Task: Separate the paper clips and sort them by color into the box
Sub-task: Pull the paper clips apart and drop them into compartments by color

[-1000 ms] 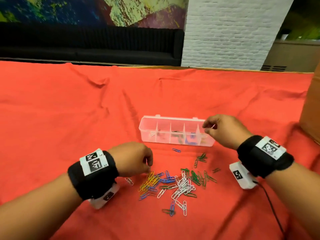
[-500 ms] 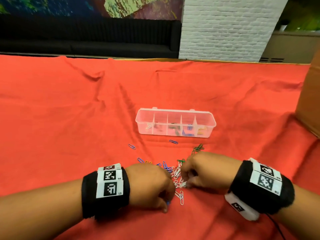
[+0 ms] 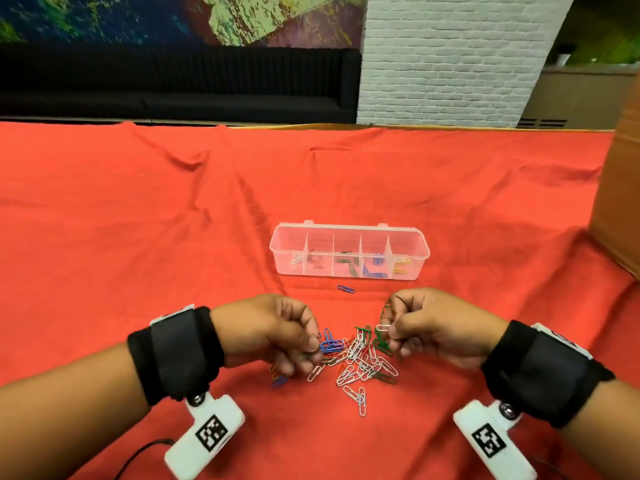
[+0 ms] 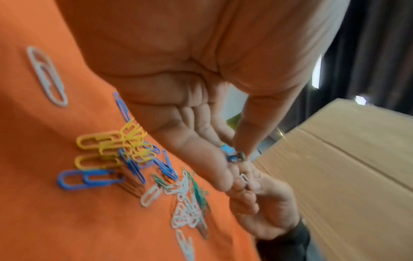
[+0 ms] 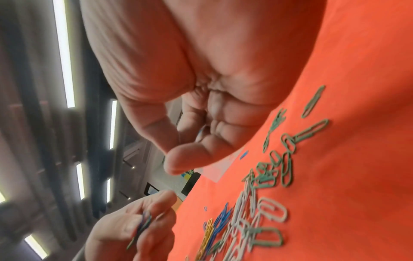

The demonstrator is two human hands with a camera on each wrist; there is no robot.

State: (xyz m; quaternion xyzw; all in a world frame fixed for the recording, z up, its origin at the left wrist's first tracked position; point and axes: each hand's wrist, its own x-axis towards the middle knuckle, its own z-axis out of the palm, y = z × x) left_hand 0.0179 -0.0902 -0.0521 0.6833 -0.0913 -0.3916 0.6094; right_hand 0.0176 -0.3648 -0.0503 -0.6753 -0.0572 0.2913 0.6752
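Observation:
A clear divided box (image 3: 420, 237) sits on the red cloth, with a few clips sorted by colour in its compartments. In front of it lies a mixed pile of paper clips (image 3: 362, 363), also seen in the wrist views (image 4: 183, 197) (image 5: 257, 211). My left hand (image 3: 313, 345) hovers over the pile's left side. It pinches a blue and a green clip (image 4: 234, 156) (image 5: 143, 227) between thumb and fingers. My right hand (image 3: 389, 330) is over the pile's right side and pinches a white clip (image 3: 382, 328) (image 4: 244, 177).
A single blue clip (image 3: 345, 289) lies between the box and the pile. A large cardboard box (image 3: 623, 209) stands at the right edge of the table. The wrinkled red cloth (image 3: 138, 237) covers the table, with a black sofa and a white brick pillar behind.
One second ago my right hand was at the box's right end. Both hands then dipped into the pile and now hold clips just above it.

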